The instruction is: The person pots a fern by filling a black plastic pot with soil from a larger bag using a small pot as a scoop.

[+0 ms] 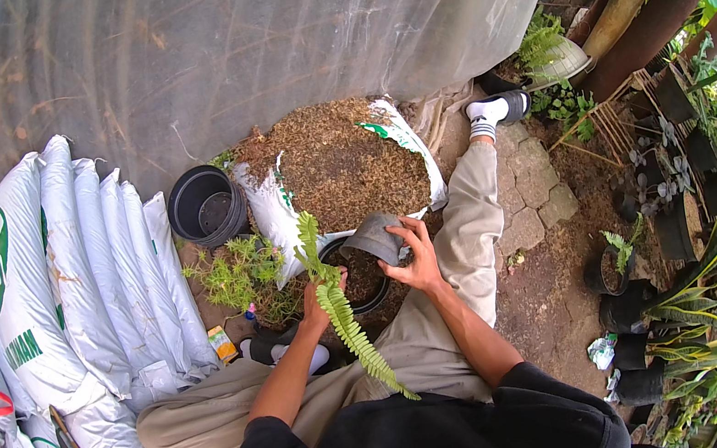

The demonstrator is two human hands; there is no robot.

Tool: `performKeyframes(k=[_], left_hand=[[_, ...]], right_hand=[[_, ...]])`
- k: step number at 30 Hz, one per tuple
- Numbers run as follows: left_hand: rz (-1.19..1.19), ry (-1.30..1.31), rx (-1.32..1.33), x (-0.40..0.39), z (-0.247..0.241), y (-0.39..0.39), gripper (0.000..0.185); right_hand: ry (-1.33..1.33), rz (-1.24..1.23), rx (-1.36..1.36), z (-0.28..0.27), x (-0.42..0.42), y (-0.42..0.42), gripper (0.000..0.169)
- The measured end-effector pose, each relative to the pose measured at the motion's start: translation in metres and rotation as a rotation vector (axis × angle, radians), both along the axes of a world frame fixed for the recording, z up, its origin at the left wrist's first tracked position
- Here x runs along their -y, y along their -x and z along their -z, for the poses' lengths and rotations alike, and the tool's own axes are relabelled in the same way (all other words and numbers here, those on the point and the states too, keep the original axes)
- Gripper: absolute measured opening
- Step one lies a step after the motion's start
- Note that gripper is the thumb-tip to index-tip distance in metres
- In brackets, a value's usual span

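A small grey plastic pot is tipped on its side in my right hand, thumb below and fingers over its base. My left hand grips a fern near its lower part, with the fronds hiding some of the fingers. One long frond reaches down over my lap, and a shorter one points up and away. Beneath both hands stands a round black pot with dark soil inside. Right beyond it, an opened white sack is full of brown, fibrous potting mix.
Nested black pots stand left of the sack, behind a low flowering plant. Stacked white sacks line the left side. A translucent plastic sheet hangs in front. Potted plants crowd the right, beside paving stones.
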State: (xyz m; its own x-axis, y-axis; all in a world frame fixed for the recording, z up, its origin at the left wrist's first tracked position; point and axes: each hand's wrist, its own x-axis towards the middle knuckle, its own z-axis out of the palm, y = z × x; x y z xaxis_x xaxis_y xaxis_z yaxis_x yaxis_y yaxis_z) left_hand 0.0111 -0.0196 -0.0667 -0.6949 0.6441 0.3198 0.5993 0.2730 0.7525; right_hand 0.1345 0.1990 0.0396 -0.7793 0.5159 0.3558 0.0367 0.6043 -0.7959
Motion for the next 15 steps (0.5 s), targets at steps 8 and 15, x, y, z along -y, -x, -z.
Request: performKeyframes(k=[8, 15], left_hand=[[-0.026, 0.057, 0.233, 0.0, -0.008, -0.002, 0.021], [-0.025, 0.054, 0.269, 0.0, -0.015, -0.004, 0.021]], right_hand=[[0.043, 0.013, -0.005, 0.001, -0.001, 0.0, 0.069], [-0.007, 0.02, -0.053, -0.003, -0.001, -0.002, 0.069]])
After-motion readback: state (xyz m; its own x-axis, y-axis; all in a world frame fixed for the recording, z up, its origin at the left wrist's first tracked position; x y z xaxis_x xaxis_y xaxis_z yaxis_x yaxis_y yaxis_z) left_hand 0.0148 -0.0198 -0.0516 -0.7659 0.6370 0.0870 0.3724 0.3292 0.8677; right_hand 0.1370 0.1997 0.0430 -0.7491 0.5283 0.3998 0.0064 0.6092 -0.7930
